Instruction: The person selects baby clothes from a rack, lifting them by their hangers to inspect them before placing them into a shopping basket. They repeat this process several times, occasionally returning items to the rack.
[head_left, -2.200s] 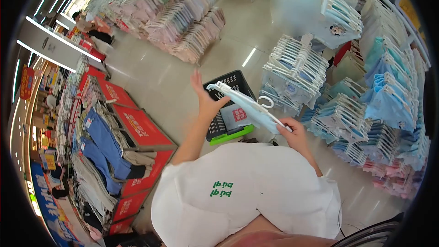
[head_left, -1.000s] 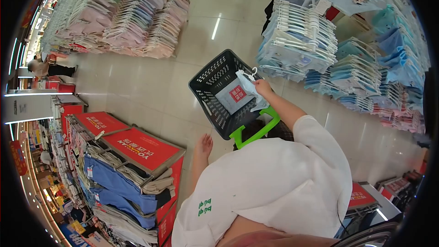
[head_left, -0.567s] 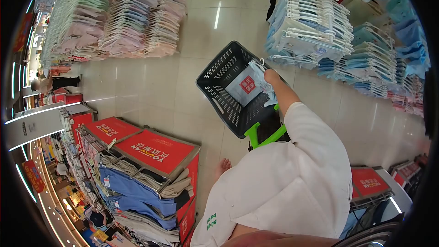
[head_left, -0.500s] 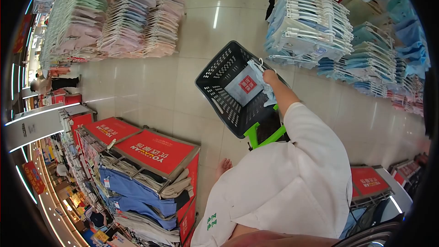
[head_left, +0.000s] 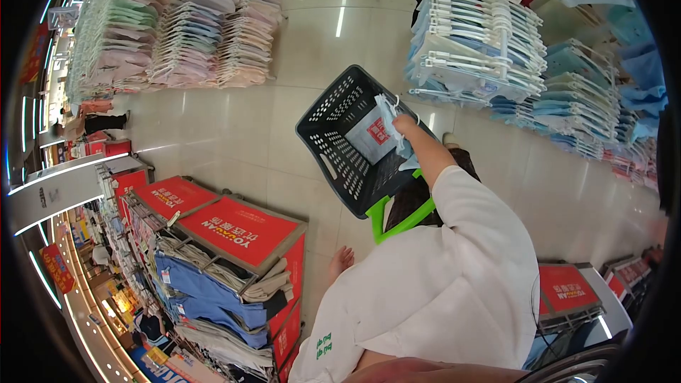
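My right hand [head_left: 406, 126] is closed on a light blue garment [head_left: 387, 115] at the right rim of a dark grey shopping basket [head_left: 328, 128]. A white hanger hook pokes out just above the hand, and part of the cloth hangs down inside. On the basket floor shows a grey panel [head_left: 362, 143] with a red square logo. The basket has a bright green handle [head_left: 408, 224], close to my body. Low at my left side is my left hand [head_left: 341, 261], holding nothing, its fingers apart.
Racks of pastel clothes [head_left: 191, 28] stand at upper left, and light blue hanging clothes [head_left: 482, 42] at upper right. A display with red signs [head_left: 234, 230] and folded trousers [head_left: 213, 291] is at left. Another red-topped stand [head_left: 567, 287] is at lower right. A person [head_left: 103, 123] is far left.
The basket and my right hand have shifted slightly left in view. My left hand shows more, and a leg with a shoe now appears beside the basket. The garment stays in my right hand.
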The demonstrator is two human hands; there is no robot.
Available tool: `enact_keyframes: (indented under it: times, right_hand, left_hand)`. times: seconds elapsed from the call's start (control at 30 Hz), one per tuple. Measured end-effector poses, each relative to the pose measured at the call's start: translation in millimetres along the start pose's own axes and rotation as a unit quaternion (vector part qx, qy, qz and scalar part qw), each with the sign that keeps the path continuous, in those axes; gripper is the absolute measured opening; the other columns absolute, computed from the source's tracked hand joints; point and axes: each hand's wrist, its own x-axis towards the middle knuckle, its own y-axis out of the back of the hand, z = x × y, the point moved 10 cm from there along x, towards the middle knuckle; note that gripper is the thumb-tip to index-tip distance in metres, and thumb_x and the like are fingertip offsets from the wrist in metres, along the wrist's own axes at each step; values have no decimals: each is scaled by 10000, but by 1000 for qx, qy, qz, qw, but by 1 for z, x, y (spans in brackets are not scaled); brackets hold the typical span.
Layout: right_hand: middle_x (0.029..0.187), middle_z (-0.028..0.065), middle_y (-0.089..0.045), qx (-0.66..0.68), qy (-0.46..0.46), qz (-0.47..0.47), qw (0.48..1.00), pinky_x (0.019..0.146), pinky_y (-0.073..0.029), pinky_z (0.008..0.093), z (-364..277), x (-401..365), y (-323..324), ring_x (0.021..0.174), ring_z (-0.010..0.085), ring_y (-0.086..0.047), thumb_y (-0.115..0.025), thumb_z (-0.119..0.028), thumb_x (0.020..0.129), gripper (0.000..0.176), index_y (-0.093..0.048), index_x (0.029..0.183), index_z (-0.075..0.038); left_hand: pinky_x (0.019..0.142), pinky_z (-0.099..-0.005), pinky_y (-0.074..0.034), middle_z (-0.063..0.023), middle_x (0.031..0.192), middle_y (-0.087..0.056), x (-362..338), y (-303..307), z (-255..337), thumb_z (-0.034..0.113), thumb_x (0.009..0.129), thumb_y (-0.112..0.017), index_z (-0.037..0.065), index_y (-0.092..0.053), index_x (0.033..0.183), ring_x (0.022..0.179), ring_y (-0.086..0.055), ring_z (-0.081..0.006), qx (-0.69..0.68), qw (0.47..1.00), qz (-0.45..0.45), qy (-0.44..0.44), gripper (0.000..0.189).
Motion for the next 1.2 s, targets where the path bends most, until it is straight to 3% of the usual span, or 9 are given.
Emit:
enact_keyframes:
  times: [0.17, 0.4, 0.5, 0.6, 0.67, 0.73, 0.8, 0.97, 1.2]
  right_hand:
    - [1022, 164, -600, -84, 123, -37, 988, 774, -470, 387, -28, -34, 9, 935, 307, -582, -536, -149, 728, 352, -595, 1070, -84]
    - [1045, 176, -588, 11, 170, -40, 985, 817, -452, 374, -18, -69, 39, 966, 311, -563, -600, -274, 745, 416, -566, 1107, -71]
    - [976, 138, -614, -4, 188, -58, 980, 759, -470, 343, -12, -97, 82, 867, 249, -596, -602, -309, 759, 377, -589, 1037, -55]
    - [889, 75, -617, 182, 32, -174, 967, 697, -473, 294, 31, -114, 110, 777, 168, -594, -586, -322, 792, 314, -596, 976, -68]
    - [807, 28, -601, 251, 71, -161, 952, 605, -470, 262, 38, -140, 155, 737, 129, -585, -556, -295, 815, 247, -599, 964, -103]
    - [883, 52, -598, 283, 84, -156, 943, 657, -479, 258, 36, -185, 206, 777, 132, -582, -547, -259, 836, 242, -582, 1005, -90]
    - [926, 55, -588, 329, 100, -180, 922, 691, -482, 274, 26, -239, 248, 808, 135, -578, -540, -233, 845, 240, -570, 1027, -78]
    - [1005, 64, -561, 395, 196, -190, 877, 769, -484, 309, -25, -349, 357, 901, 149, -560, -533, -149, 858, 251, -535, 1084, -40]
    - [1091, 85, -490, 393, 516, 221, 728, 803, -461, 308, -73, -457, 537, 975, 173, -523, -578, -39, 799, 387, -445, 1161, -12]
  left_hand:
    - [810, -288, -448, -159, 1168, -509, -14, -21, -18, 243, 871, -505, 14, -471, 1188, 975, -523, -218, -32, 998, 39, 27, 392]
    - [778, -300, -448, -148, 1093, -542, 15, -83, -35, 222, 867, -501, 20, -503, 1142, 945, -528, -220, -133, 988, -71, 18, 341]
    - [815, -344, -445, -151, 1077, -532, -35, -140, 32, 233, 855, -490, -11, -485, 1159, 951, -548, -272, 103, 988, -8, -113, 390]
    - [788, -329, -450, -141, 1034, -555, -34, -153, 45, 183, 835, -511, -28, -535, 1073, 927, -555, -252, 57, 989, 24, -132, 320]
    - [760, -320, -456, -125, 934, -587, -57, -183, 86, 157, 808, -540, -23, -557, 1037, 839, -566, -237, 395, 835, 47, -381, 291]
    - [719, -291, -438, -86, 837, -613, -38, -167, 99, 185, 702, -609, -7, -597, 925, 796, -558, -192, 351, 875, 254, -216, 295]
    - [712, -281, -439, -72, 829, -605, -23, -223, 115, 189, 726, -602, 15, -594, 929, 796, -553, -170, 151, 959, 40, -236, 267]
    - [639, -233, -439, -41, 849, -591, -160, -398, 259, 120, 794, -596, -10, -540, 1009, 786, -544, -108, 179, 855, -53, -484, 258]
    - [807, -296, -451, -170, 1208, -448, -353, -558, 362, 72, 753, -611, -27, -291, 1285, 1036, -503, -221, 139, 644, -160, -735, 629]
